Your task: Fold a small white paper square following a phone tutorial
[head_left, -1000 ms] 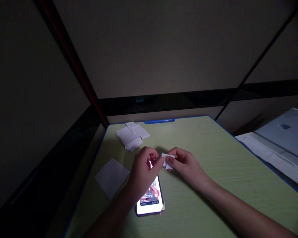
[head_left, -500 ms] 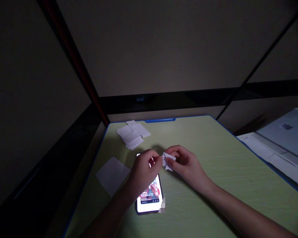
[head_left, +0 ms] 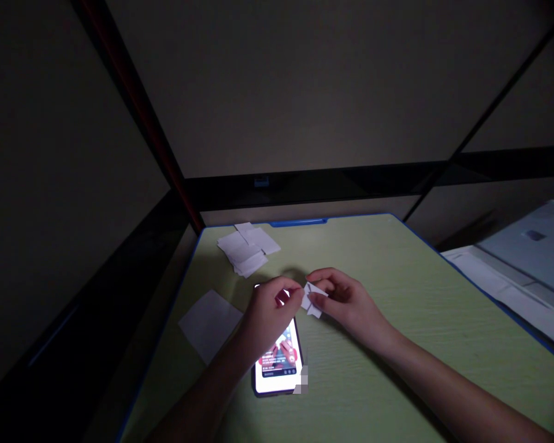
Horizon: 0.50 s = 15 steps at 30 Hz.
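Observation:
A small piece of folded white paper (head_left: 314,300) is held between my two hands, above the green table. My right hand (head_left: 346,304) pinches its right side, the thumb lying across the front. At its left edge, the thumb and fingertips of my left hand (head_left: 272,311) are closed together on it. Beneath my left hand lies a phone (head_left: 277,384) with a lit screen that shows a picture of hands; the hand covers its upper part. A flat square sheet of paper (head_left: 208,323) rests to the left, partly behind my left forearm.
Several white paper pieces (head_left: 244,249) lie in a loose pile toward the table's far left corner. The green table (head_left: 397,264) has a blue rim. At the right stand a pale box-like thing (head_left: 530,246) and white sheets (head_left: 484,280). Dark panels rise behind.
Both hands stay almost in place on the folded paper. The fingers of my right hand have shifted slightly, and the picture on the phone screen differs.

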Motion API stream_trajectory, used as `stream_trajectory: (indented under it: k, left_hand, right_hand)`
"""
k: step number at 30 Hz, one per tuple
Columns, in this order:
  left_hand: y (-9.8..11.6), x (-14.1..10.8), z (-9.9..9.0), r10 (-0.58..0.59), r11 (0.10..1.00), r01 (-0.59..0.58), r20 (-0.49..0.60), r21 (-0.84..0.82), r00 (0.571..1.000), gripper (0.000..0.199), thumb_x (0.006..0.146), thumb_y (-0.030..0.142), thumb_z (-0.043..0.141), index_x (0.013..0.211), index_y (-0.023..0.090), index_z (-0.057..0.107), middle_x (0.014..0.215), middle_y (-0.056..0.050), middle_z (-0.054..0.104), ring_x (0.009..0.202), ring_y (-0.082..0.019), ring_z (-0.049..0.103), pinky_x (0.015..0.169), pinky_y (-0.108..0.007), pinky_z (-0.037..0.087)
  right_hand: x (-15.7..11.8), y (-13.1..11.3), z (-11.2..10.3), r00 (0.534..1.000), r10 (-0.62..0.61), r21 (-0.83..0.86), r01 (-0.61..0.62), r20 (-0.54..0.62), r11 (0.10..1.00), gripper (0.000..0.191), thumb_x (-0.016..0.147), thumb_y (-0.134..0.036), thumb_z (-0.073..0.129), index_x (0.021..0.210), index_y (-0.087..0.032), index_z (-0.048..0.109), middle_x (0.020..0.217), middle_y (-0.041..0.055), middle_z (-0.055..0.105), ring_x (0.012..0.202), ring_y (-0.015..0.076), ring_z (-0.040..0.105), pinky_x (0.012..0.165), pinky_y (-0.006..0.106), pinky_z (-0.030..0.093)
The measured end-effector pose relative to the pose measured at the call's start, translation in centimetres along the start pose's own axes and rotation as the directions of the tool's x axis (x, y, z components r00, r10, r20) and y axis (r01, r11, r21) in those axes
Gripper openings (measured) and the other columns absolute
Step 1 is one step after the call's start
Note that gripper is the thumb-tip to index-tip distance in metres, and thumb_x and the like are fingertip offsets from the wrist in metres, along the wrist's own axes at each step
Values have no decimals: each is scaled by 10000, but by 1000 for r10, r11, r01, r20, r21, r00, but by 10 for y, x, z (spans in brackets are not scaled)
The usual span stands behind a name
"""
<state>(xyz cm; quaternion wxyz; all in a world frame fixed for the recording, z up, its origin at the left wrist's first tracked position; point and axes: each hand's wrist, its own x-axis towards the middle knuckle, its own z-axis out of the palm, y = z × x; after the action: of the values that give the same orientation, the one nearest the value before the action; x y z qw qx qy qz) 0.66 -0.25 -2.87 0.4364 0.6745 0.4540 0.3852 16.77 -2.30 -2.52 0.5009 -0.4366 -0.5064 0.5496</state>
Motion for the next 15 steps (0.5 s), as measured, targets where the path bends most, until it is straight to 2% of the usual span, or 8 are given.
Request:
stream_trajectory:
  k: [3, 9, 15]
  left_hand:
    - [0, 0, -1, 10, 1000, -10, -5, 6, 1000, 141, 797, 253, 556, 755, 155, 649, 645, 2, 621, 561, -105, 514, 511, -198, 370]
    - [1, -2, 0, 63, 994, -63, 2, 86, 998, 126, 804, 237, 554, 750, 158, 636, 655, 8, 607, 589, -107, 507, 533, -203, 368]
    - [4, -2, -3, 27, 1000, -27, -23, 14, 999, 211, 847, 299, 512, 732, 153, 610, 605, 18, 563, 563, -105, 509, 534, -209, 376]
  right_hand:
    - [1, -1, 0, 998, 52, 22, -52, 19, 998, 302, 705, -350, 711, 912, -165, 592, 623, -37, 555, 564, 110, 496, 539, 248, 365]
    - [2, 2, -3, 991, 115, -79, -110, 63, 991, 279, 726, -394, 690, 660, -143, 587, 556, -37, 510, 520, 91, 417, 511, 242, 295]
    - [0, 1, -3, 992, 120, -91, -115, 48, 989, 295, 730, -405, 680, 636, -149, 566, 549, -39, 517, 502, 86, 415, 495, 230, 289]
